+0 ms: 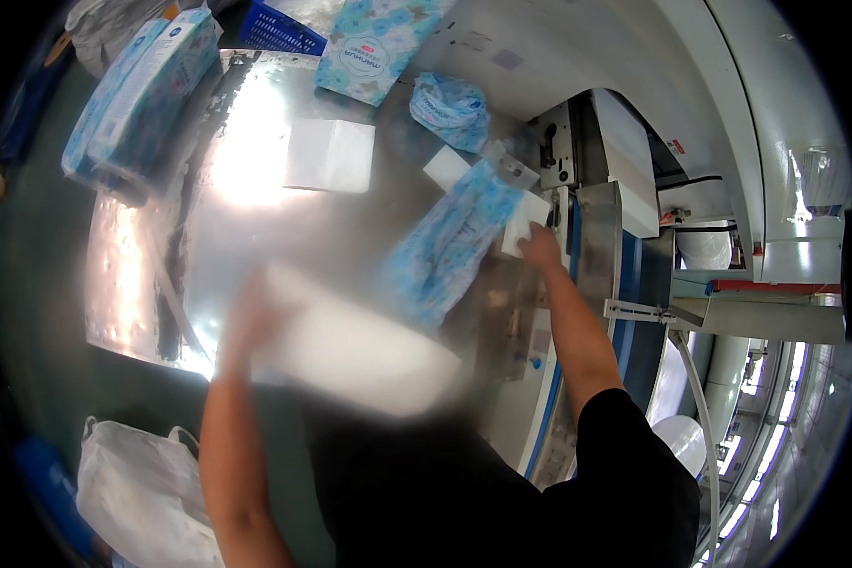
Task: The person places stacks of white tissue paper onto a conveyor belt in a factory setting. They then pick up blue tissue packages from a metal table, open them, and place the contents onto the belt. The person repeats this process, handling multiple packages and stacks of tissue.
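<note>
Smeared by motion, my left hand (258,312) grips one end of a long white tissue stack (360,346), which is tilted above the near side of the metal table. My right hand (538,248) is closed at the edge of a smaller white block (521,223) beside the machine. A blue flowered plastic wrapper (459,244) lies against that block and stretches toward the long stack. Whether the block is inside the wrapper's mouth I cannot tell. Another white piece (447,168) is next to the wrapper, and a crumpled blue bag (450,109) is behind it.
A white block (329,155) rests on the shiny metal table (241,227). Blue flowered tissue packs (147,99) stand at the far left, another pack (374,57) at the back near a blue basket (279,30). The machine (601,232) borders the right; a white bag (147,492) is at lower left.
</note>
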Tool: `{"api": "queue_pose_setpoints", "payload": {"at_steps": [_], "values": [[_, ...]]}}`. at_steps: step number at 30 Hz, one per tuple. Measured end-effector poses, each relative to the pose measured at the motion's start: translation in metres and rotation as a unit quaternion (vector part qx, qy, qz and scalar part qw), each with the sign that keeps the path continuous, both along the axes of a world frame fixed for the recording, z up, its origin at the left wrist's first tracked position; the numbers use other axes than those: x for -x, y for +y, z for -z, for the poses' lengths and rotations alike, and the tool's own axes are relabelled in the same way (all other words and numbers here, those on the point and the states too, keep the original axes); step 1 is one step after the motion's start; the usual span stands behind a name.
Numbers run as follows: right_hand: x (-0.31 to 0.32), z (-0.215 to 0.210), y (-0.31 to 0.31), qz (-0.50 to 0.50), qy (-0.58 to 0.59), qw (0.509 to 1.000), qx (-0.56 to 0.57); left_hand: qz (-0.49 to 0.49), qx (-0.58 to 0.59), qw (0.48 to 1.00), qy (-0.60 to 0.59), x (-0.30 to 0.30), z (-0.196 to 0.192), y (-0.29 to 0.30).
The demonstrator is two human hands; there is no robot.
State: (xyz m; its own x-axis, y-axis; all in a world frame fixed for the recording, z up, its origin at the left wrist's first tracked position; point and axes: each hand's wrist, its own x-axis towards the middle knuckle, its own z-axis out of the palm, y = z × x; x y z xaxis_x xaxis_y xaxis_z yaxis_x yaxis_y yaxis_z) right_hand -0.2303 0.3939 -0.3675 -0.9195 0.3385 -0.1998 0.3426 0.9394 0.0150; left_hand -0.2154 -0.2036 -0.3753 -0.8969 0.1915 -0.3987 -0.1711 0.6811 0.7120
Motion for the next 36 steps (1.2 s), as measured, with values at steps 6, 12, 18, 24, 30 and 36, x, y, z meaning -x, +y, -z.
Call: {"api": "queue_pose_setpoints", "payload": {"at_steps": [6, 12, 18, 24, 30, 36], "values": [[-0.001, -0.016, -0.011, 0.080, -0.010, 0.995, -0.065, 0.015, 0.019, 0.999, 0.024, 0.004, 0.005, 0.002], [-0.012, -0.149, -0.054, 0.094, 0.071, 0.990, -0.074, 0.014, 0.063, 0.991, 0.115, 0.000, -0.036, 0.017], [-0.065, -0.150, -0.097, 0.028, 0.200, 0.715, 0.669, -0.022, 0.020, 0.985, 0.170, -0.016, -0.030, 0.019], [-0.074, -0.056, -0.267, 0.182, -0.039, 0.471, 0.862, -0.062, -0.113, 0.977, 0.170, -0.019, -0.038, 0.015], [-0.063, -0.022, -0.363, -0.043, -0.136, 0.633, 0.761, -0.133, -0.240, 0.954, 0.122, -0.040, 0.030, -0.008], [-0.057, -0.003, -0.361, 0.075, -0.198, 0.535, 0.818, -0.172, -0.345, 0.923, 0.004, -0.024, -0.046, 0.004]]}}
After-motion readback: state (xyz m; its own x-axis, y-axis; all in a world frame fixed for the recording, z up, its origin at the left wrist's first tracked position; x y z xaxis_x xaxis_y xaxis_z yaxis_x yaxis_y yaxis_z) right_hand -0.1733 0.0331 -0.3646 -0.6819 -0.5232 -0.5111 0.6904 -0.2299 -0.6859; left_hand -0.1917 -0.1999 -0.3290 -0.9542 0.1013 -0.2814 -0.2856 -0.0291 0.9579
